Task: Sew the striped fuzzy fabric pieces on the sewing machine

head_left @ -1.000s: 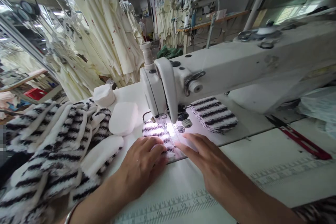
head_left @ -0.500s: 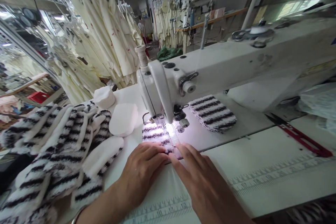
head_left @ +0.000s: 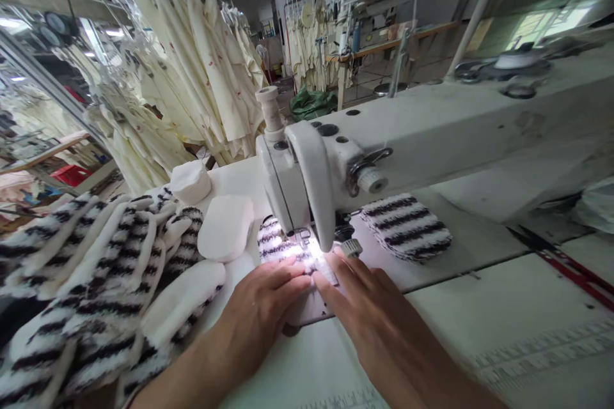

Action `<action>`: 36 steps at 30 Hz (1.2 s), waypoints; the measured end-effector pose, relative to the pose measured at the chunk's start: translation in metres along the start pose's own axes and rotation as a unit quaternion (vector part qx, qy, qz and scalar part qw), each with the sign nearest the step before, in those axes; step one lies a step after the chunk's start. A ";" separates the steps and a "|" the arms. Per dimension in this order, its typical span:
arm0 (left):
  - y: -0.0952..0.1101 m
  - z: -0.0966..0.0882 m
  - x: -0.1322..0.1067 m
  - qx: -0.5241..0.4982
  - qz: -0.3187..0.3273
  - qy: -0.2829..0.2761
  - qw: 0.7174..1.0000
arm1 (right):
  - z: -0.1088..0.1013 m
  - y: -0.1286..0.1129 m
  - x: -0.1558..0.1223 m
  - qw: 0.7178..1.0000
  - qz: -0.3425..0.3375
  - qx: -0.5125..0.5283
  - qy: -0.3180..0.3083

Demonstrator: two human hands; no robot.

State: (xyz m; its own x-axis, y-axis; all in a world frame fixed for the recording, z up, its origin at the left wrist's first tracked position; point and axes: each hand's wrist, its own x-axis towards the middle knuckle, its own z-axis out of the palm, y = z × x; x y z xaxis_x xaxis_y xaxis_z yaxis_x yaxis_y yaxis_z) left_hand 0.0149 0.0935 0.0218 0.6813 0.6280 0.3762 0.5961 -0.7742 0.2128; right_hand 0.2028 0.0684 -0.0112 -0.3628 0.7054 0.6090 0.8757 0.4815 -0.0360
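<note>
My left hand [head_left: 256,313] lies flat on a small black-and-white striped fleece piece [head_left: 275,244] that sits under the needle of a white sewing machine [head_left: 432,134]. My right hand [head_left: 374,326] lies flat just right of it, fingertips close to the lit presser foot [head_left: 307,243]. The fingers of both hands are stretched out and press the fabric onto the machine bed. Most of the piece is covered by my hands.
A heap of striped and white fleece pieces [head_left: 96,287] lies at the left, with two white pads [head_left: 225,227] beside it. Another striped piece [head_left: 407,225] rests behind the needle to the right. Red-handled scissors [head_left: 566,262] lie at the right. Cream garments [head_left: 192,70] hang behind.
The striped piece has fed further back under the presser foot, and both hands have followed it toward the needle. The camera has moved closer and tilted.
</note>
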 end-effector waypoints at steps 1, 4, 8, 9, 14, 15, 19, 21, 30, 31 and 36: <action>-0.002 -0.001 0.002 0.004 -0.002 0.001 1.000 | 0.000 0.003 0.004 1.000 -0.007 0.000 -0.016; -0.012 0.000 0.006 0.006 -0.003 0.006 1.000 | -0.001 0.009 0.010 0.999 -0.010 -0.001 -0.045; -0.029 0.008 0.001 0.002 0.008 0.026 1.000 | 0.000 0.009 0.007 0.998 0.002 0.008 -0.065; -0.032 0.009 -0.001 0.004 0.008 0.027 1.000 | 0.000 0.008 0.004 0.997 0.005 0.016 -0.079; -0.030 0.006 -0.001 0.107 -0.023 -0.008 0.994 | -0.003 0.004 -0.012 0.993 0.038 0.076 -0.079; -0.027 0.004 0.001 0.125 -0.032 -0.008 0.992 | -0.003 0.004 -0.015 0.993 0.036 0.082 -0.072; -0.017 0.002 0.005 0.156 -0.071 -0.020 0.985 | -0.005 0.004 -0.022 0.996 0.009 0.079 -0.051; -0.014 0.005 0.008 0.170 -0.085 -0.031 0.981 | -0.004 0.004 -0.024 0.996 0.004 0.080 -0.047; -0.003 0.005 0.028 0.214 -0.173 -0.064 0.959 | -0.002 -0.015 -0.022 0.992 0.045 0.120 -0.002; 0.005 0.002 0.018 0.210 -0.175 -0.063 0.960 | -0.004 -0.021 -0.020 0.990 0.049 0.134 0.009; 0.064 -0.002 -0.051 -0.074 -0.241 0.103 0.962 | -0.019 -0.059 -0.012 0.974 0.075 0.209 0.041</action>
State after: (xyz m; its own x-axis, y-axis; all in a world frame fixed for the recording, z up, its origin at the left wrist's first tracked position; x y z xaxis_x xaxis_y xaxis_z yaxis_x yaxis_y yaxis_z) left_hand 0.0174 0.0119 0.0177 0.2325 0.9001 0.3684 0.7446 -0.4084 0.5280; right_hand 0.1618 0.0219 -0.0018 -0.1984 0.7487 0.6325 0.7046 0.5575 -0.4389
